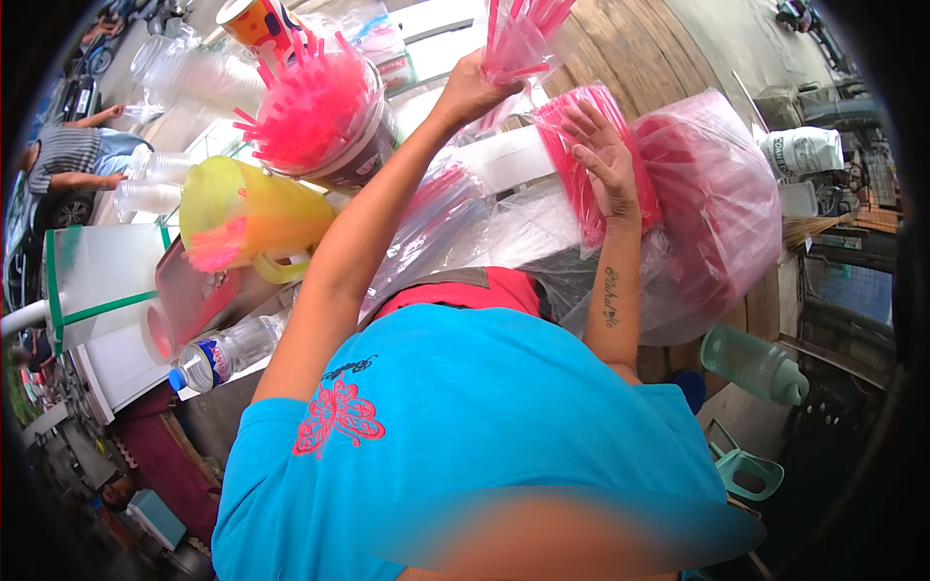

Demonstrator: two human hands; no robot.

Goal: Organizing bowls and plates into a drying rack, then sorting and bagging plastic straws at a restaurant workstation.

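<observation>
My left hand (476, 91) is closed around a clear plastic bag of pink drinking straws (517, 45), raised at the top of the view. My right hand (604, 163) has its fingers apart and its palm partly showing. It is over a plastic-wrapped bundle of pink straws (577, 181); whether it touches the bundle, I cannot tell. Just right of that lies a large clear bag with pink contents (716, 210). Left of my left forearm, a tub (349, 163) is heaped with loose pink straws (320, 109). Clear plastic sleeves (436, 207) lie between my arms.
A yellow pitcher (254, 210) with pink straws inside tilts at the left, near a water bottle (232, 352). Stacked clear cups (196, 76) and a patterned paper cup (258, 25) stand beyond. A green jug (752, 363) is at the right. Another person (69, 163) is at far left.
</observation>
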